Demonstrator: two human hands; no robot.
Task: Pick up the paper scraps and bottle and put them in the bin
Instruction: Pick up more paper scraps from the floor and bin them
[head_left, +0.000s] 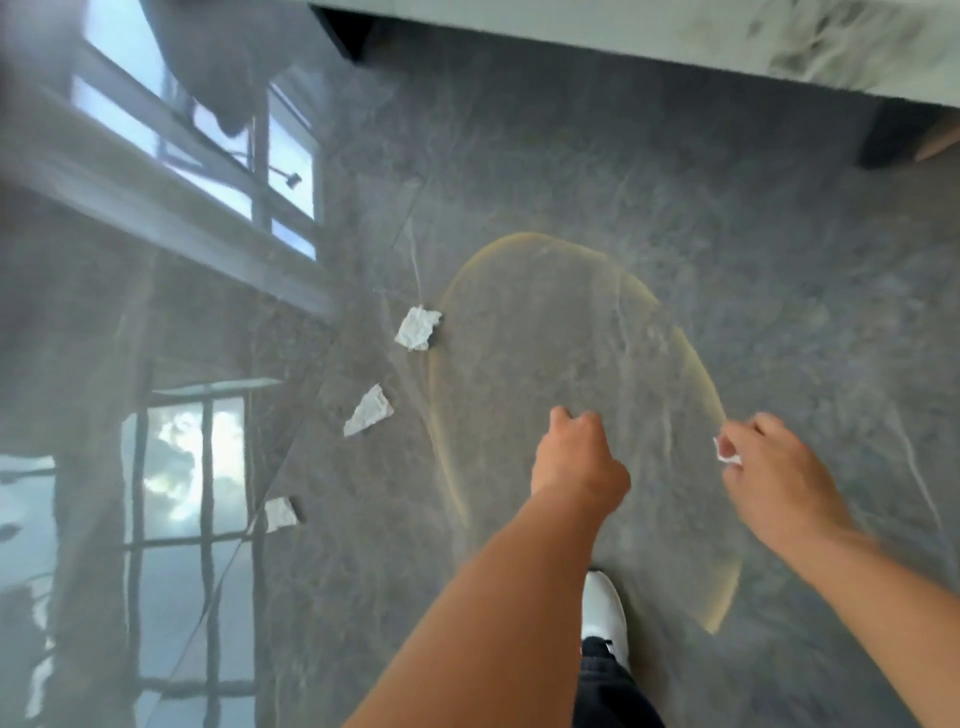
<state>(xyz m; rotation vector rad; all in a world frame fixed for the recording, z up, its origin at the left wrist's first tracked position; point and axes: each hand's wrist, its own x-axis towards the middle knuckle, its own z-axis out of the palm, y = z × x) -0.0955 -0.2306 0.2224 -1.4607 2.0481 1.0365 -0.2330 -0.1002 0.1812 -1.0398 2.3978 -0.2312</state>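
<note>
Three white paper scraps lie on the glossy grey floor left of my hands: a crumpled one (417, 328) farthest, a torn triangular one (369, 411) in the middle, and a small one (281, 514) nearest. My left hand (576, 457) hangs over the floor with its fingers curled and nothing visible in it. To its right, my right hand (774, 467) pinches a small white paper scrap (726, 451) at its fingertips. No bottle or bin is in view.
A pale marble-topped table or counter (675, 41) with dark legs (893, 135) runs along the top. The polished floor mirrors windows at the left and a round ring at the centre. My white shoe (602, 608) stands below the left hand.
</note>
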